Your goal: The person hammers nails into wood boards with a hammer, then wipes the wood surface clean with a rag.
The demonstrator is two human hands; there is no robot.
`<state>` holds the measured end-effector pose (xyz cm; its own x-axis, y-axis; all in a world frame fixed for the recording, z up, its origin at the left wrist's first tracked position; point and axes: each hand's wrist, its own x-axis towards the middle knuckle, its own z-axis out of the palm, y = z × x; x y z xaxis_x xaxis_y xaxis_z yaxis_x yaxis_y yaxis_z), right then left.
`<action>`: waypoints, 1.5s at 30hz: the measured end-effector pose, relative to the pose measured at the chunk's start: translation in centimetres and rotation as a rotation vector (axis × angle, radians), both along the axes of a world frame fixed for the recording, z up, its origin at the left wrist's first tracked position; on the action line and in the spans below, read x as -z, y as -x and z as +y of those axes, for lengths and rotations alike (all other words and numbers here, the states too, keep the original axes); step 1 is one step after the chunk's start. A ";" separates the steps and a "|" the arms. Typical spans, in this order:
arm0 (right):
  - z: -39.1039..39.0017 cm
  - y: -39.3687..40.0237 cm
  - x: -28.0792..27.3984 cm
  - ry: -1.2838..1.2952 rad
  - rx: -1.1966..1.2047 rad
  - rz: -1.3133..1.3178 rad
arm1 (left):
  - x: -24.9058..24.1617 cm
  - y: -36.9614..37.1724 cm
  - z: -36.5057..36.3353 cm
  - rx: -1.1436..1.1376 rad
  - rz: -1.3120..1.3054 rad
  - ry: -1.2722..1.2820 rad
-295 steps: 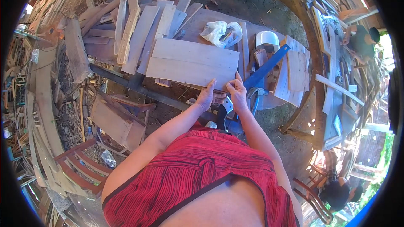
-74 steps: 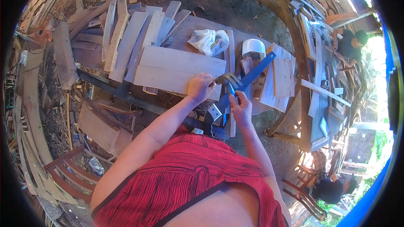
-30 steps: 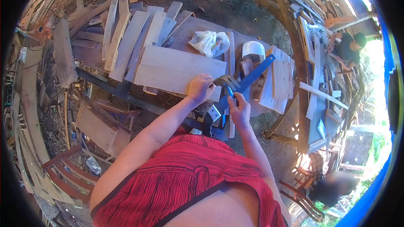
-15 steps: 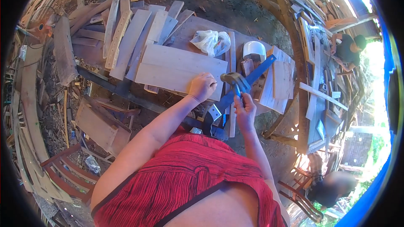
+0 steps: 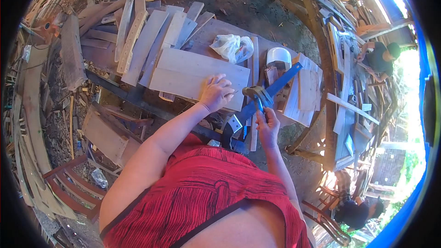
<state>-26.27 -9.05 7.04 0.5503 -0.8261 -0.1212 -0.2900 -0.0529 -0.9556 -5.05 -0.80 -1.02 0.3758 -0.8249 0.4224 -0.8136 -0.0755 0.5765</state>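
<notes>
My left hand [image 5: 215, 93] rests on the near right corner of a wide pale board [image 5: 193, 76], fingers curled as if pinching something small against the wood; I cannot see what. My right hand [image 5: 268, 121] grips the blue handle of a claw hammer [image 5: 257, 94], whose metal head hangs just right of my left hand, above the board's right end. A long blue metal bar clamp [image 5: 280, 82] runs diagonally under the hammer, from near my waist toward the back right.
A white plastic bag [image 5: 234, 46] and a white tub [image 5: 278, 57] sit behind the board. Loose planks [image 5: 142, 32] fan out at the back left. Short boards [image 5: 310, 85] lie right. A person [image 5: 380, 55] works at a far bench, another [image 5: 356, 211] crouches lower right.
The hammer head has swung down and left toward my left hand over the last second. My left hand has flattened a little on the board's corner.
</notes>
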 end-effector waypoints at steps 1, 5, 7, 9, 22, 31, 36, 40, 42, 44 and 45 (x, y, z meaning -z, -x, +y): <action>-0.1 -0.1 0.2 0.016 0.000 -0.003 | 0.3 -0.2 -0.1 -0.010 0.022 0.013; -0.5 -0.8 1.1 0.073 -0.013 0.030 | 0.6 -0.5 -0.1 -0.008 0.075 0.009; -0.8 -1.1 1.6 0.089 -0.049 0.136 | 1.3 -0.7 -0.3 -0.016 0.060 0.011; -0.8 -1.2 1.8 0.085 -0.047 0.128 | 1.5 -0.7 -0.6 -0.022 0.047 0.013; -0.8 -1.8 0.6 0.056 -0.032 0.029 | 1.0 -0.6 -0.5 -0.045 0.056 0.020; -1.4 -1.9 0.0 0.167 -0.102 0.266 | 0.9 -0.9 -0.6 -0.037 0.032 0.058; -1.3 -2.2 -2.0 0.138 -0.082 0.048 | 0.7 -0.6 -0.4 -0.038 0.037 0.057; -1.5 -2.6 -1.1 0.296 -0.135 0.334 | 1.0 -0.7 -0.5 -0.037 0.033 0.061; -2.1 -2.6 -1.3 0.290 -0.125 0.302 | 1.0 -0.8 -0.6 -0.044 0.026 0.062; -1.9 -2.6 -1.9 0.193 -0.098 0.206 | 0.7 -0.7 -0.4 -0.042 0.036 0.061; -1.8 -2.6 -2.0 0.194 -0.097 0.207 | 0.7 -0.6 -0.5 -0.041 0.037 0.062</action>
